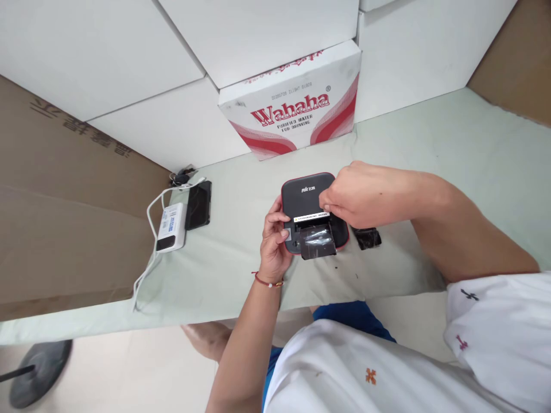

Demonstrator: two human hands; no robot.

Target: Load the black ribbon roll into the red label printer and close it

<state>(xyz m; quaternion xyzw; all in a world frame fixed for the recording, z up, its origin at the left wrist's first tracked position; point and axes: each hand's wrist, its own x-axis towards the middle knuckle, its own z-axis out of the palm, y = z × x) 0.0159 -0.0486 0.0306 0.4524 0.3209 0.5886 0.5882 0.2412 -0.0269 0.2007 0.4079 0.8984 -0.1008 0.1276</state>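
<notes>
A small black device with a red rim lies on the pale green table. A strip of dark clear film sticks out from its near side under a white label. My left hand grips the device's left edge, thumb on top. My right hand rests over the device's right part with its fingers pinched together at the label; what they pinch is too small to make out. A crumpled dark piece of film lies just right of the device.
A white power bank with a white cable and a black phone lie at the left. A Wahaha carton and plain white boxes stand behind. Brown cardboard flanks the table. A dark round base sits on the floor.
</notes>
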